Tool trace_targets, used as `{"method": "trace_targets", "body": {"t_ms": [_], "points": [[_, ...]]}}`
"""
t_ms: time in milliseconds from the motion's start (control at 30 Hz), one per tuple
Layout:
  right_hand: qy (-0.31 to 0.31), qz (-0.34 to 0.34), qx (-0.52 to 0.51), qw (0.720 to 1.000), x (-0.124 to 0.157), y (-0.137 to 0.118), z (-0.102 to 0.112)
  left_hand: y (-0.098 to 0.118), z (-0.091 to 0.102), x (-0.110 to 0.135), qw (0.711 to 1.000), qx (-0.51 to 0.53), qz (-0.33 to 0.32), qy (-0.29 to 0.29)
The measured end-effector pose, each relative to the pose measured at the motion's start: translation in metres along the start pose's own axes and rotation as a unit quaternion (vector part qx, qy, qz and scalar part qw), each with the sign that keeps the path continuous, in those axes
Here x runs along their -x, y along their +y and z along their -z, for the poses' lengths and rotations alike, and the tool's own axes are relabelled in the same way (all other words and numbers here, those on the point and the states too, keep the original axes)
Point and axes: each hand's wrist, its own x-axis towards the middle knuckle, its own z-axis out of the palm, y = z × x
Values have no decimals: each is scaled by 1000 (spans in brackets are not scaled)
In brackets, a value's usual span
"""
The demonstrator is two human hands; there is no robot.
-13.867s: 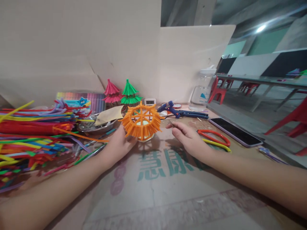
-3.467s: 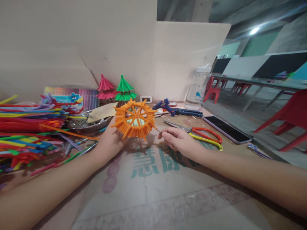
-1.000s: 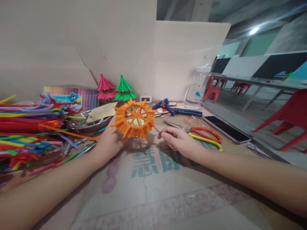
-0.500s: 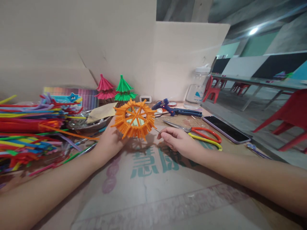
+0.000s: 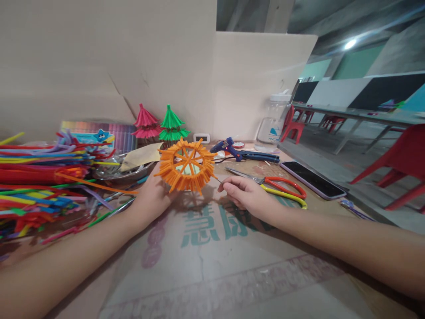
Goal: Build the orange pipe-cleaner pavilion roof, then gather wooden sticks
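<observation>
My left hand is closed on an orange pipe-cleaner wheel, a fringed ring with crossing spokes, held up above the cardboard. The wheel hides most of that hand's fingertips. At its right edge, my right hand pinches a thin dark wire-like piece between thumb and forefinger; its far end reaches the fringe, but I cannot tell whether it is attached. Just beyond the right hand lie scissors with one red and one yellow handle.
Loose pipe cleaners crowd the left side, beside a metal dish. Behind stand a pink tree and a green tree. A blue glue gun, a water bottle and a phone are on the right.
</observation>
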Motion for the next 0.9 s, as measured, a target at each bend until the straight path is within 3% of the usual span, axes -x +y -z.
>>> {"method": "trace_targets", "body": {"t_ms": [500, 800, 900], "points": [[0, -3, -2, 1000, 1, -3, 0, 3, -1, 0, 999, 15, 32, -1], [-5, 1, -5, 1000, 3, -4, 1, 4, -2, 1, 987, 17, 153, -37], [0, 5, -6, 1000, 2, -3, 1, 8, 2, 1, 986, 44, 159, -39]]}}
